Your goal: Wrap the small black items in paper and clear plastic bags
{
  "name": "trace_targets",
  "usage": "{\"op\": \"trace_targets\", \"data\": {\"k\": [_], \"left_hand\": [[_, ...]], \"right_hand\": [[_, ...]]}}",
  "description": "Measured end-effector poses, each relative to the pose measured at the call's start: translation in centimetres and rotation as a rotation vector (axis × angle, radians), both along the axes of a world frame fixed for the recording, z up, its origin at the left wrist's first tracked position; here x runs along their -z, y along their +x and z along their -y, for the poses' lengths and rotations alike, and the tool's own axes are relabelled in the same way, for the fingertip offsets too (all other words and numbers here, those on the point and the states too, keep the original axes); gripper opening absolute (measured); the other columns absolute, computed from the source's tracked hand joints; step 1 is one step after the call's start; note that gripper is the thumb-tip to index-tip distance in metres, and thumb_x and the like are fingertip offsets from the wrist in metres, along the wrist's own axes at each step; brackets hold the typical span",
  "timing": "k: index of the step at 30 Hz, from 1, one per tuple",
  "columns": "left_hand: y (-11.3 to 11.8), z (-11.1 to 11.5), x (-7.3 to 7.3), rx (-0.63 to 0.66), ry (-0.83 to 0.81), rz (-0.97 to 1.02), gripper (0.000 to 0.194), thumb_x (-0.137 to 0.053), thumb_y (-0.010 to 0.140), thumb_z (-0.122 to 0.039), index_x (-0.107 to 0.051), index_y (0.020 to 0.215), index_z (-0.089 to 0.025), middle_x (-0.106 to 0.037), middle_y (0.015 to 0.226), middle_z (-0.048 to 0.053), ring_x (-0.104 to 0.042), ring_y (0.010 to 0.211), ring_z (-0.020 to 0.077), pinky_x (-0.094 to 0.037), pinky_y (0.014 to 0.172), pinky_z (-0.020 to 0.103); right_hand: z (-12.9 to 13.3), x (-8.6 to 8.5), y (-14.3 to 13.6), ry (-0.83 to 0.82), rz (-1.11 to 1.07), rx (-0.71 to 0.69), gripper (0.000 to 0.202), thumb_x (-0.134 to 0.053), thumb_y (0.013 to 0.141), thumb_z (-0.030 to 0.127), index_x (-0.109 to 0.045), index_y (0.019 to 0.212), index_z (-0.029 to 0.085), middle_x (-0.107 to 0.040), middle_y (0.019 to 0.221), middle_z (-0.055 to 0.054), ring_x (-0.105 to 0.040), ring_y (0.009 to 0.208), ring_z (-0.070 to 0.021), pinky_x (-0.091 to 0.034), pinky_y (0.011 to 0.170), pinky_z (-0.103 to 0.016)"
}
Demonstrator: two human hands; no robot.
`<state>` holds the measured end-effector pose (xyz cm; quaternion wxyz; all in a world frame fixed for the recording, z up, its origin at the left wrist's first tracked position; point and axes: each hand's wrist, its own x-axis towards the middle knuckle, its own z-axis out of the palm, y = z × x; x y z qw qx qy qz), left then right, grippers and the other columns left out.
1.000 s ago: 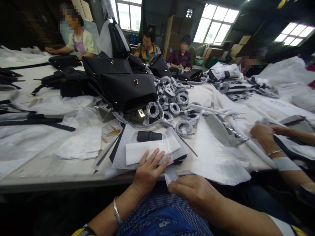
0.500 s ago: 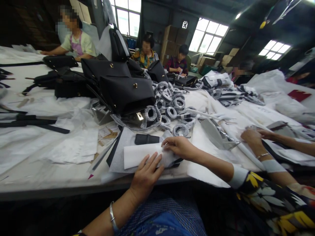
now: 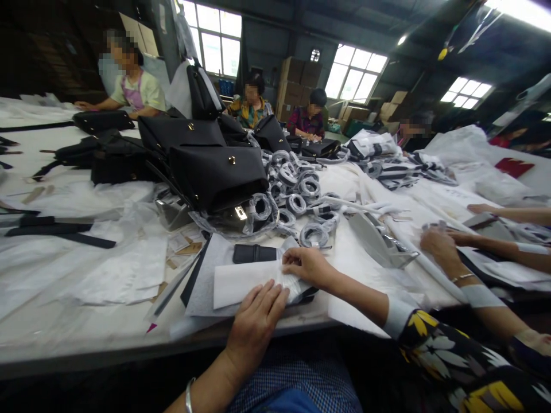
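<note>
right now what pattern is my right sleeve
Right sleeve: black with yellow and pale floral print, clearest in head view.

white strip: partly hidden by left hand | bracelet: cut by bottom edge

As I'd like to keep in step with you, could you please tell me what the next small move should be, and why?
Probably smooth the clear film down with the right hand: it is bent over the film at the white strip's right end, while the left hand rests across the strip, seemingly steadying it.
</note>
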<state>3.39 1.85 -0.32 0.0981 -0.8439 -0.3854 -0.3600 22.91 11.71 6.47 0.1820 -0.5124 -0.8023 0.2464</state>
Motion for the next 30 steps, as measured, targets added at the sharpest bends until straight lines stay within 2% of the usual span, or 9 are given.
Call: {"op": "trace_targets", "data": {"k": [4,9,14,17,20,24,26,28,30], "left_hand": [[0.1,0.1,-0.8,-0.020,0.018,-0.078,0.042,-0.028,0.104,-0.017,-0.061,0.130,-0.019,-0.067,0.122,0.009,-0.060,0.120,0.0225,-0.049,0.101,0.039],[0.0,0.2,-1.4,-0.050,0.061,-0.155,0.044,-0.028,0.101,-0.013,-0.062,0.129,-0.020,-0.054,0.144,0.010,-0.058,0.123,0.0233,-0.051,0.099,0.039],[-0.4,-0.1,-1.0,-0.046,0.047,-0.332,0.050,-0.031,0.095,-0.007,-0.057,0.136,-0.022,-0.052,0.146,0.007,-0.055,0.126,0.0258,-0.050,0.100,0.041],[-0.7,-0.5,-0.5,-0.038,0.087,-0.397,0.054,-0.033,0.093,-0.006,-0.054,0.140,-0.022,-0.047,0.150,0.008,-0.054,0.128,0.0273,-0.049,0.099,0.042],[-0.9,-0.7,-0.2,-0.034,0.112,-0.409,0.055,-0.034,0.091,-0.006,-0.054,0.140,-0.023,-0.046,0.151,0.006,-0.054,0.127,0.0267,-0.048,0.099,0.042],[-1.1,-0.9,-0.1,-0.025,0.125,-0.395,0.057,-0.036,0.088,-0.006,-0.054,0.139,-0.024,-0.047,0.150,0.004,-0.055,0.127,0.0256,-0.047,0.100,0.040],[-1.1,-1.0,-0.1,-0.012,0.132,-0.384,0.057,-0.037,0.088,-0.006,-0.054,0.139,-0.024,-0.048,0.150,0.005,-0.055,0.127,0.0259,-0.047,0.100,0.041],[-1.0,-1.0,-0.1,-0.009,0.137,-0.377,0.057,-0.038,0.088,-0.006,-0.054,0.139,-0.023,-0.048,0.150,0.005,-0.055,0.126,0.0262,-0.047,0.101,0.041],[-1.0,-1.0,-0.1,-0.023,0.140,-0.381,0.057,-0.038,0.087,-0.006,-0.054,0.139,-0.023,-0.048,0.150,0.005,-0.055,0.126,0.0261,-0.047,0.101,0.042]], "right_hand": [[-0.9,0.7,0.1,0.008,-0.005,-0.017,0.021,-0.082,0.073,0.018,-0.067,0.087,0.018,-0.063,0.070,0.004,-0.054,0.061,-0.0110,-0.036,0.059,-0.021],[-1.9,0.8,0.1,0.028,0.003,-0.037,0.022,-0.082,0.072,0.015,-0.066,0.086,0.017,-0.063,0.071,0.003,-0.053,0.062,-0.0114,-0.034,0.059,-0.022],[-1.6,0.6,-0.3,0.055,0.005,-0.061,0.016,-0.083,0.072,0.019,-0.068,0.078,0.018,-0.065,0.073,0.003,-0.056,0.065,-0.0114,-0.036,0.060,-0.021],[-1.1,0.3,0.7,0.109,-0.014,-0.028,0.011,-0.080,0.076,0.020,-0.071,0.081,0.019,-0.068,0.077,0.003,-0.059,0.068,-0.0109,-0.040,0.063,-0.020],[-0.5,-0.9,4.9,0.191,-0.045,0.100,0.006,-0.073,0.085,0.024,-0.073,0.091,0.022,-0.072,0.087,0.002,-0.062,0.074,-0.0112,-0.044,0.071,-0.020],[0.2,-3.9,15.2,0.306,-0.033,0.465,0.017,-0.059,0.094,0.026,-0.071,0.104,0.019,-0.072,0.105,-0.006,-0.065,0.092,-0.0186,-0.047,0.087,-0.029],[0.2,-5.3,20.5,0.311,0.003,0.643,0.016,-0.058,0.093,0.023,-0.071,0.099,0.017,-0.072,0.105,-0.010,-0.064,0.100,-0.0237,-0.045,0.093,-0.035],[0.1,-6.4,24.6,0.261,0.030,0.736,0.014,-0.061,0.093,0.025,-0.071,0.090,0.015,-0.071,0.097,-0.011,-0.065,0.098,-0.0255,-0.046,0.094,-0.039],[0.0,-7.3,27.3,0.208,0.025,0.750,0.017,-0.062,0.094,0.030,-0.069,0.094,0.015,-0.069,0.101,-0.009,-0.064,0.097,-0.0231,-0.049,0.092,-0.041]]}}
